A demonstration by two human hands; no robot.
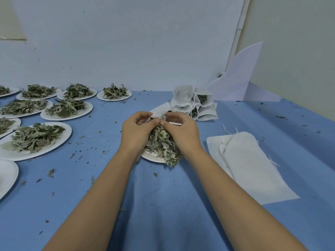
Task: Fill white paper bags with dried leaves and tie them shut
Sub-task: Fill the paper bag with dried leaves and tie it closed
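A heap of dried grey-green leaves (161,143) lies on a white paper plate (152,157) in the middle of the blue table. My left hand (136,130) and my right hand (181,131) cup the heap from both sides, thumbs and fingertips meeting at its top. Just beyond the fingers the mouth of a white paper bag (158,111) lies open, its edge pinched by my left fingers. A stack of flat empty bags (248,161) lies to the right. A pile of filled bags (193,104) stands behind.
Several paper plates heaped with leaves (37,140) cover the left side of the table, up to the wall. A bare plate rim (7,176) shows at the far left. A white curved sheet (239,78) leans at the back right. Leaf crumbs are scattered around.
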